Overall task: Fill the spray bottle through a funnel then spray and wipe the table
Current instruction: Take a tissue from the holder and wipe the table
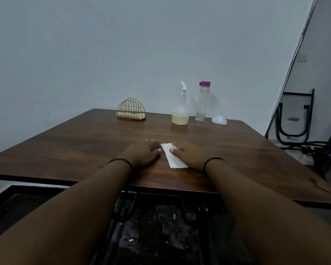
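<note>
A white tissue [173, 155] is lying flat on the tabletop [84, 142] close to its near edge, a narrow folded strip running slantwise from the far left to the near right. The right hand [189, 155] is resting palm down on the tissue's right side, its fingers lying fairly straight and its thumb pressing on the paper. The left hand [144, 153] is lying palm down just beside the tissue's left edge, fingers relaxed and holding nothing; whether its thumb is touching the paper is hard to tell. Each wrist is wearing a dark band.

Along the far edge, the spray bottle [181, 109] is standing upright, a clear flask-shaped body with a white trigger head, holding a shallow layer of pale yellow liquid. Just to its right a tall clear bottle [202, 102] with a purple cap is standing, looking nearly empty. A white funnel [219, 118] is sitting mouth down near the far right corner, spout pointing up. Left of the spray bottle, a gold wire napkin holder [131, 109] is holding a low stack of pale napkins.

The tabletop is dark brown wood grain. A plain pale wall is rising behind it, and a black metal frame [294, 115] is leaning at the right.

The room is dim. Both forearms are covering part of the near edge, and the floor beneath is showing only as dark, mottled patches.
</note>
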